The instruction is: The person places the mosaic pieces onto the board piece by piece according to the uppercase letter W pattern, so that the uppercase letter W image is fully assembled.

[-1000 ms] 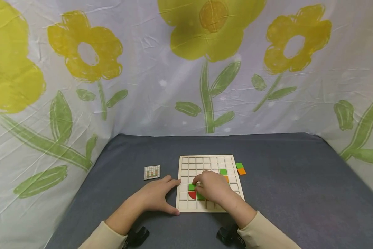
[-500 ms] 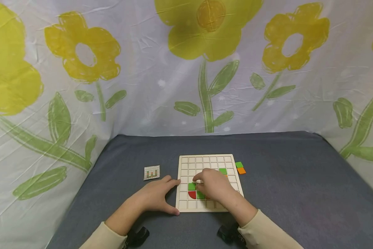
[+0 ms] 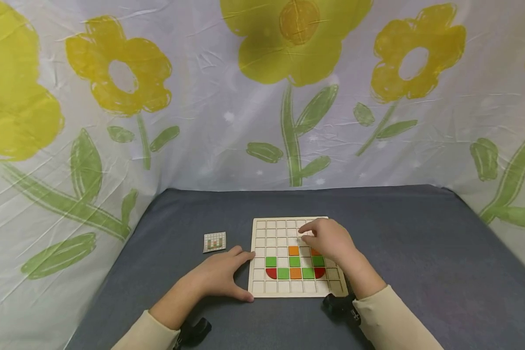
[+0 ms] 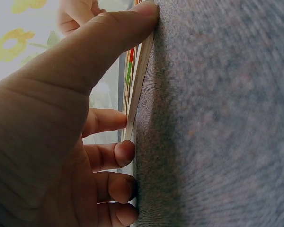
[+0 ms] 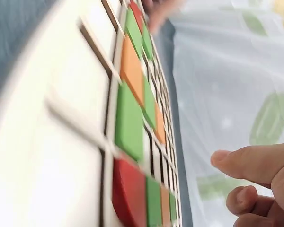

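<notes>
A wooden grid board [image 3: 284, 290] lies on the table in the head view. Coloured tiles fill some of its cells: green tiles [image 3: 270, 262], orange tiles [image 3: 295, 273] and rounded red tiles [image 3: 271, 273]. At the board's left edge my left hand [image 3: 218, 274] rests with thumb and fingers spread, thumb and index touching the rim; the left wrist view shows the board's side edge [image 4: 143, 66]. Above the board's right part is my right hand [image 3: 330, 238], thumb and index apart, nothing visible between them. That hand hides some cells on the right.
A small pattern card [image 3: 214, 241] lies left of the board, beyond my left hand. Dark grey cloth [image 3: 398, 233] covers the table. Behind it hangs a white curtain [image 3: 201, 121] with yellow flowers.
My right hand has moved right and away from the board's middle, uncovering an orange tile above a green one. It now covers the loose green and orange tiles beside the board. Left hand unchanged.
</notes>
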A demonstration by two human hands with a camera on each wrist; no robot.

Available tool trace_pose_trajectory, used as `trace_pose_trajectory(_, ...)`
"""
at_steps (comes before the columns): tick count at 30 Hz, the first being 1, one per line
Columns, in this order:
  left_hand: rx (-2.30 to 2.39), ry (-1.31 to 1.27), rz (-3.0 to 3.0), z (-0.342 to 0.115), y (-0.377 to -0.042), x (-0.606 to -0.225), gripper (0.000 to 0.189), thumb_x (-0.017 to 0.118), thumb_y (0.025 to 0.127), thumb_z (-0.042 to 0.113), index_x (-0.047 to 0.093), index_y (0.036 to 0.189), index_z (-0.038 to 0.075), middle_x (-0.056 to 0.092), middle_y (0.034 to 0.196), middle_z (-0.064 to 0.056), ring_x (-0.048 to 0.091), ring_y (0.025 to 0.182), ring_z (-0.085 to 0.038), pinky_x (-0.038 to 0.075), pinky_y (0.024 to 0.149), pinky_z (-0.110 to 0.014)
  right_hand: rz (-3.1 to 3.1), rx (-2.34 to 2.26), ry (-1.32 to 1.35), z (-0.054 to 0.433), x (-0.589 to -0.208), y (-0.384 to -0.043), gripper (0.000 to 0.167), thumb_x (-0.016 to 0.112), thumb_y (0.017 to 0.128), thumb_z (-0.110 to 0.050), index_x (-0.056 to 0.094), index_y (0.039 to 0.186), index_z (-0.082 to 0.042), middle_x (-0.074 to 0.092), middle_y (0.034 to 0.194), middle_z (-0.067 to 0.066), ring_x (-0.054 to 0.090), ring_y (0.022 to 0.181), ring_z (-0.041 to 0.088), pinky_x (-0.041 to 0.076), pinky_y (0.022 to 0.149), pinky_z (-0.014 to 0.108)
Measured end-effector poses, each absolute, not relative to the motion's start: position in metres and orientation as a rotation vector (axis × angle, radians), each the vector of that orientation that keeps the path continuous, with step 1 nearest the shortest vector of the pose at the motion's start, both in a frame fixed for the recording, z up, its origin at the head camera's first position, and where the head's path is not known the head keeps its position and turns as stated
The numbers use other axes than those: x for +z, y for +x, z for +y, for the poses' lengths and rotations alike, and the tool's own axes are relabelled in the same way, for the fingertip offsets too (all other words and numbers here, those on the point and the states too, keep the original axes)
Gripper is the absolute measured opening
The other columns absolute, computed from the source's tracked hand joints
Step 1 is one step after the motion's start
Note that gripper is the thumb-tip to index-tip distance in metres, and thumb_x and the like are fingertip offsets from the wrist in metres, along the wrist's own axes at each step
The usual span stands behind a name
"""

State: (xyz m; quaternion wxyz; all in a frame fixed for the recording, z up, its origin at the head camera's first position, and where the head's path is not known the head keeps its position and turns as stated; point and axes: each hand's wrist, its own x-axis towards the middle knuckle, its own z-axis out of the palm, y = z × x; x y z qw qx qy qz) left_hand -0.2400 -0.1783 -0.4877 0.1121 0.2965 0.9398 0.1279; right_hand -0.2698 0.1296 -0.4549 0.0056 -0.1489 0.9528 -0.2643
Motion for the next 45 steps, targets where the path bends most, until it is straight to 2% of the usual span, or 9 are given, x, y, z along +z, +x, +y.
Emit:
trace_pose_trajectory(6,0.376,0.869,2.757,-0.178,-0.239,-0.486,0.105,0.080,0.069,0.075,0.051,0.152,0.017,0.053,0.127,-0.001,0.056,0.101,-0.016,0.049,0.091,-0.043,2.930,-0.953,-0.367,0.162,-0.453,-0.281,0.026,0.070,0.098,-0.020,0.077,0.121,-0.012,0.052,0.073,0.003,0.042,0.063,0.018,0.034,0.057,0.034)
trace_pose_trajectory(8,0.377,0.867,2.755,-0.177,-0.239,-0.486,0.105,0.080,0.069,0.074,0.051,0.152,0.017,0.053,0.127,-0.001,0.056,0.100,-0.016,0.049,0.091,-0.043,2.895,-1.020,-0.323,0.173,-0.453,-0.285,0.026,0.071,0.098,-0.019,0.077,0.121,-0.010,0.056,0.075,0.006,0.046,0.063,0.019,0.038,0.058,0.035)
trace_pose_trajectory(11,0.380,0.862,2.754,-0.177,-0.239,-0.486,0.106,0.081,0.069,0.074,0.051,0.152,0.017,0.053,0.126,0.000,0.055,0.099,-0.016,0.049,0.090,-0.043,2.835,-1.104,-0.252,0.189,-0.455,-0.289,0.027,0.070,0.098,-0.018,0.076,0.123,-0.008,0.068,0.091,0.012,0.059,0.073,0.022,0.048,0.065,0.038)
trace_pose_trajectory(14,0.382,0.857,2.754,-0.177,-0.239,-0.486,0.106,0.081,0.069,0.074,0.051,0.152,0.017,0.053,0.125,0.000,0.055,0.098,-0.016,0.049,0.090,-0.043,2.808,-1.118,-0.193,0.205,-0.457,-0.291,0.027,0.070,0.098,-0.019,0.076,0.121,-0.005,0.069,0.116,0.015,0.065,0.097,0.028,0.052,0.079,0.045)
trace_pose_trajectory(17,0.381,0.853,2.752,-0.178,-0.239,-0.486,0.106,0.080,0.068,0.075,0.051,0.152,0.018,0.053,0.125,0.000,0.056,0.099,-0.015,0.049,0.090,-0.043,2.775,-1.098,-0.150,0.218,-0.460,-0.291,0.026,0.072,0.096,-0.017,0.076,0.117,-0.003,0.068,0.120,0.020,0.064,0.104,0.035,0.051,0.085,0.050)
trace_pose_trajectory(21,0.383,0.857,2.749,-0.179,-0.240,-0.486,0.106,0.080,0.068,0.075,0.050,0.153,0.018,0.053,0.123,0.001,0.055,0.098,-0.014,0.049,0.090,-0.042,2.741,-1.056,-0.119,0.228,-0.463,-0.292,0.026,0.079,0.089,-0.014,0.077,0.112,-0.002,0.067,0.121,0.022,0.062,0.104,0.034,0.051,0.085,0.050)
trace_pose_trajectory(25,0.386,0.859,2.746,-0.179,-0.240,-0.487,0.107,0.079,0.068,0.076,0.050,0.153,0.018,0.053,0.122,0.002,0.054,0.096,-0.014,0.049,0.089,-0.041,2.737,-1.024,-0.144,0.232,-0.468,-0.294,0.026,0.081,0.085,-0.009,0.077,0.109,0.000,0.067,0.119,0.022,0.061,0.096,0.029,0.050,0.080,0.045)
trace_pose_trajectory(31,0.388,0.858,2.746,-0.178,-0.239,-0.486,0.107,0.080,0.068,0.076,0.050,0.153,0.018,0.053,0.121,0.003,0.054,0.094,-0.013,0.049,0.087,-0.040,2.739,-1.023,-0.167,0.233,-0.472,-0.293,0.020,0.082,0.084,-0.007,0.074,0.102,0.000,0.068,0.098,0.011,0.052,0.079,0.023,0.043,0.069,0.037)
trace_pose_trajectory(45,0.390,0.863,2.747,-0.179,-0.240,-0.487,0.108,0.080,0.068,0.076,0.049,0.153,0.018,0.053,0.123,0.002,0.054,0.095,-0.013,0.049,0.088,-0.040,2.727,-1.024,-0.223,0.232,-0.476,-0.295,0.028,0.082,0.084,-0.009,0.072,0.109,0.000,0.054,0.074,0.004,0.049,0.070,0.020,0.040,0.065,0.034)
